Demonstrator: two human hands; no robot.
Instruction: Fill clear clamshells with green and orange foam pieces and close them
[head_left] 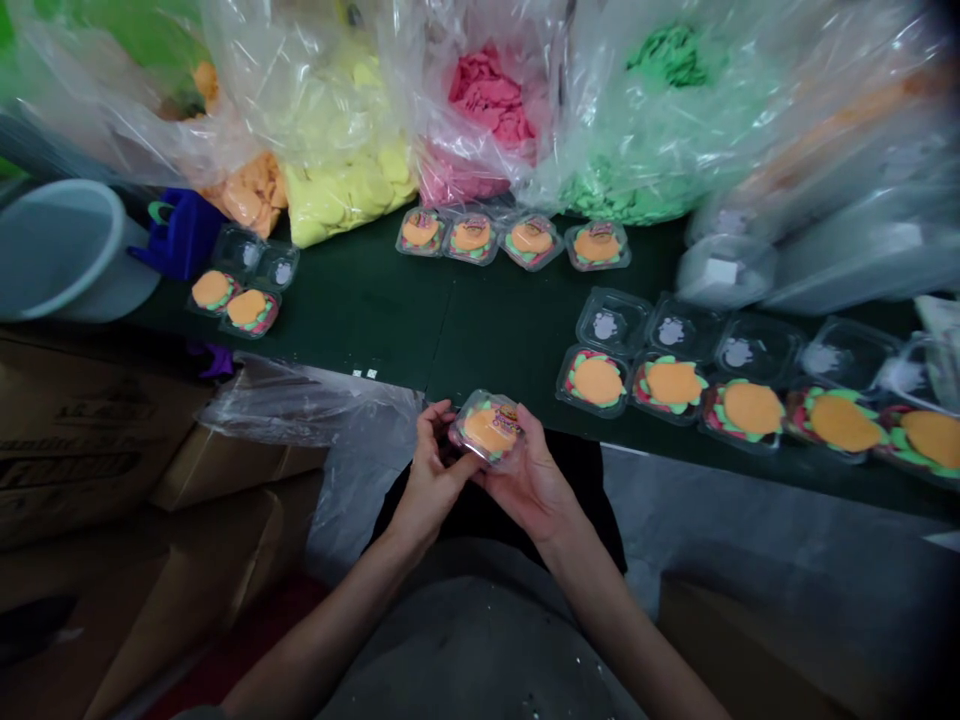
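Between both hands, at the table's front edge, is a closed clear plastic box (487, 428) with an orange-topped toy burger inside and a printed label on its lid. My left hand (439, 468) grips its left side, the thumb along the near edge. Fingers of my right hand (531, 480) hold the right side, with the thumb up by the label. To the right, a row of open clear boxes (598, 382) holds burgers with orange tops over green and red layers. Several closed, labelled boxes (472, 238) stand in a line farther back.
Bags of yellow pieces (349, 190), pink pieces (491, 100) and green pieces (630, 185) line the back of the dark green table (360, 300). At left are two open burger boxes (250, 312), a blue tape dispenser (180, 235), a grey bucket (112, 250) and cardboard boxes (82, 430). Stacked clear containers (840, 240) stand right.
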